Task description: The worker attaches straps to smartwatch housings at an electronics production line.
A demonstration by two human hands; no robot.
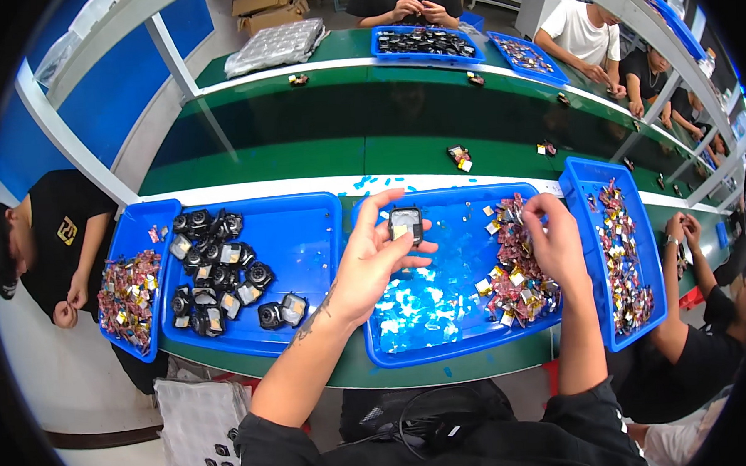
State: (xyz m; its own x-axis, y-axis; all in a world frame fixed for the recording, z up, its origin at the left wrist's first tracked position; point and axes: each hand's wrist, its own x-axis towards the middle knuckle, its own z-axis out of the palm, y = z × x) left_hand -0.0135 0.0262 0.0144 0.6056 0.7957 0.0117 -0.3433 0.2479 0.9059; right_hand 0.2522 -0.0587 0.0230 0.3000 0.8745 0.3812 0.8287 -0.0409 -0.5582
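Left hand (366, 262): raised above the near edge of the bench (470, 369), thumb and fingers clamped on a small black case (406, 223). Case is square, with a pale inner face toward the camera and a yellowish patch at its lower side. Remaining fingers are spread behind it.

Right hand (559, 241): over the right part of the middle blue tray (478, 347), fingers curled, thumb and forefinger bent close together. Whether they meet or pinch anything cannot be determined.

Under and beside the right hand, a heap of small red parts (513, 298) with white and yellow pieces fills the tray's right side. Shiny blue film pieces (418, 314) cover its left side, toward the bench's near edge.

Just left of this tray, a wide blue tray (306, 236) carries black cases (221, 273), grouped mostly on its left, several showing pale squares. At the bench's left end, a narrow blue tray (151, 213) holds more red parts. Right of the middle tray, a long blue tray (583, 174) holds a similar heap.

Beyond the white ledge (304, 186) along the bench's far edge, a few loose parts lie on a green belt (302, 144). Past that belt, a blue bin of black pieces (427, 43) stands before a person in black.
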